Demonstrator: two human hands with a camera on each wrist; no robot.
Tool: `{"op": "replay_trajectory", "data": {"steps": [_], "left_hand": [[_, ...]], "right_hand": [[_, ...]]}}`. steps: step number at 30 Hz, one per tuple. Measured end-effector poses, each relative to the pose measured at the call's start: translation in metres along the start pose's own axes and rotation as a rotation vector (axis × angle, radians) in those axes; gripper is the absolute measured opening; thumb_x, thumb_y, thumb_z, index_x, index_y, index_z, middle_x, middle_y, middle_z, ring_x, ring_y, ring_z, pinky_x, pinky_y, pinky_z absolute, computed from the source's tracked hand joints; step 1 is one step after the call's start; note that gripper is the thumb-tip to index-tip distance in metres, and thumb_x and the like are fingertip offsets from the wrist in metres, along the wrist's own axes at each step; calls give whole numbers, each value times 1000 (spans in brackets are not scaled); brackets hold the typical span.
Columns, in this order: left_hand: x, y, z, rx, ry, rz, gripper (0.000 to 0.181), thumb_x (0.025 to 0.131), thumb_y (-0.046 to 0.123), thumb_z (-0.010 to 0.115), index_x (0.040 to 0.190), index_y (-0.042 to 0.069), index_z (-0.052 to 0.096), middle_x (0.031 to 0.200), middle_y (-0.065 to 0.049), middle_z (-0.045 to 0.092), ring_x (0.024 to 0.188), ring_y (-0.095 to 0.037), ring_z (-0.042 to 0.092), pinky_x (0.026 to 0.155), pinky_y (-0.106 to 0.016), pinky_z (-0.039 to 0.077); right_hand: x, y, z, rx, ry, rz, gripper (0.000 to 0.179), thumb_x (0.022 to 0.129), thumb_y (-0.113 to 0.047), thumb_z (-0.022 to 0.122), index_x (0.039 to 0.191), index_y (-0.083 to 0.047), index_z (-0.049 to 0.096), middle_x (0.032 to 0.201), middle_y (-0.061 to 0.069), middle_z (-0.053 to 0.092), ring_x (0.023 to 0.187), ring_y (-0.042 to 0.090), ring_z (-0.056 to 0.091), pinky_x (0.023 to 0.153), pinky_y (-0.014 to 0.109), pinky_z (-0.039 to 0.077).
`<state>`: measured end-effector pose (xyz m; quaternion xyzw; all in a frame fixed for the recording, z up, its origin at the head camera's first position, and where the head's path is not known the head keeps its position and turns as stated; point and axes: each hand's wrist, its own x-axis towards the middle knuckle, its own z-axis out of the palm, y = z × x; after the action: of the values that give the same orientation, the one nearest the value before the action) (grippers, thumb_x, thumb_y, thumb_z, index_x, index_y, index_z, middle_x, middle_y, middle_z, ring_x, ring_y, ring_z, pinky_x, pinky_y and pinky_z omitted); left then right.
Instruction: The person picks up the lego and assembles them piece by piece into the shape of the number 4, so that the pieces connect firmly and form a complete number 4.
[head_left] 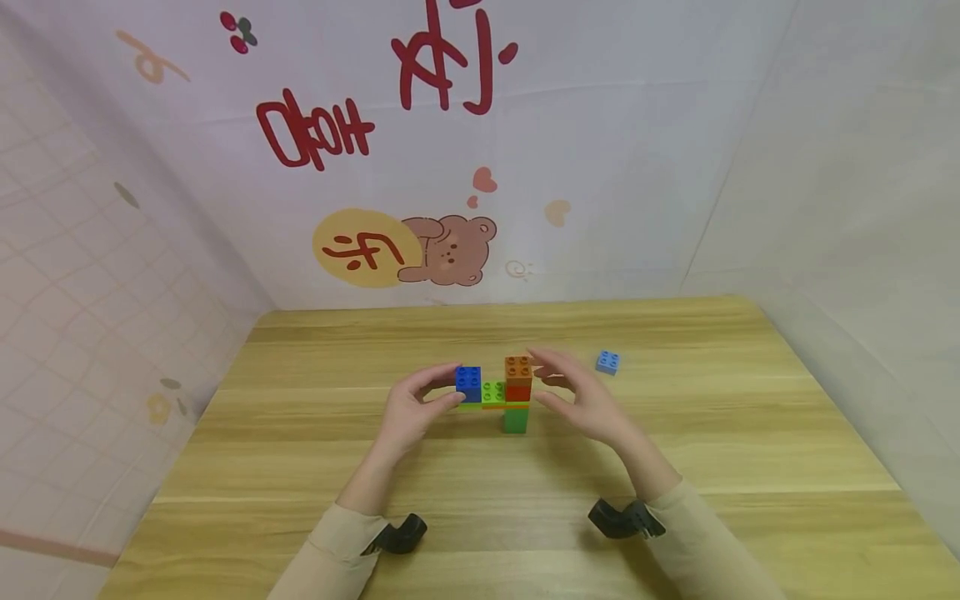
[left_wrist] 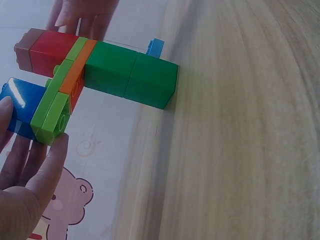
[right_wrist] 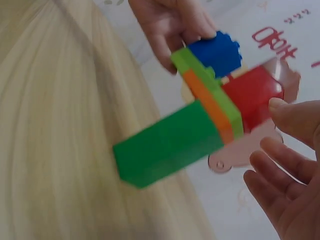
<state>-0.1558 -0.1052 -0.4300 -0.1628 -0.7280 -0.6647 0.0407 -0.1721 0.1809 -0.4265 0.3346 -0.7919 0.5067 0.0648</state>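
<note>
A small building-block structure stands upright on the table. Its base is a column of two green bricks (left_wrist: 131,75). Across the column lie an orange plate (right_wrist: 207,106) and a longer lime-green plate (head_left: 492,392). On the right end, a red brick (right_wrist: 255,95) carries a brown brick (head_left: 518,367). A blue brick (head_left: 468,385) sits on the left end, pinched by my left hand (head_left: 408,410) between thumb and fingers. My right hand (head_left: 583,400) hovers beside the red and brown bricks, fingers loosely bent. Its thumb is close to the red brick; contact is unclear.
A light blue brick (head_left: 608,362) lies on the wooden table (head_left: 337,333) behind and right of the right hand. A white printed cloth (head_left: 600,167) hangs at the table's back edge. Black wrist mounts (head_left: 401,534) sit on both forearms.
</note>
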Motion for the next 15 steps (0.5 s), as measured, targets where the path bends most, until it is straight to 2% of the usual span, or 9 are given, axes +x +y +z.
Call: {"op": "replay_trajectory", "data": {"steps": [4, 7, 11, 15], "left_hand": [[0, 1, 0, -1, 1, -10, 40, 87, 0, 74, 125, -4, 65, 121, -17, 66, 110, -26, 62, 93, -41, 53], [0, 1, 1, -6, 1, -20, 40, 87, -3, 73, 126, -5, 65, 121, -20, 65, 112, -31, 60, 89, -29, 54], [0, 6, 1, -4, -4, -40, 40, 87, -7, 71, 126, -8, 63, 122, -23, 64, 113, -37, 59, 89, -27, 54], [-2, 23, 3, 7, -9, -54, 38, 87, -8, 70, 125, -11, 62, 120, -25, 64, 113, -40, 58, 88, -27, 54]], "right_hand": [[-11, 10, -7, -2, 38, 39, 55, 90, 7, 68, 141, 2, 49, 130, 22, 57, 112, 41, 58, 95, 51, 50], [-19, 21, -14, -42, 80, 54, 53, 88, 10, 68, 138, 6, 51, 126, 25, 59, 109, 42, 59, 92, 54, 51], [-29, 35, -25, -89, 146, 97, 52, 86, 10, 70, 135, 9, 53, 122, 27, 61, 107, 43, 59, 91, 58, 50], [-34, 43, -39, -126, 188, 181, 50, 87, 5, 73, 134, 6, 55, 123, 26, 60, 110, 41, 57, 94, 57, 48]]}}
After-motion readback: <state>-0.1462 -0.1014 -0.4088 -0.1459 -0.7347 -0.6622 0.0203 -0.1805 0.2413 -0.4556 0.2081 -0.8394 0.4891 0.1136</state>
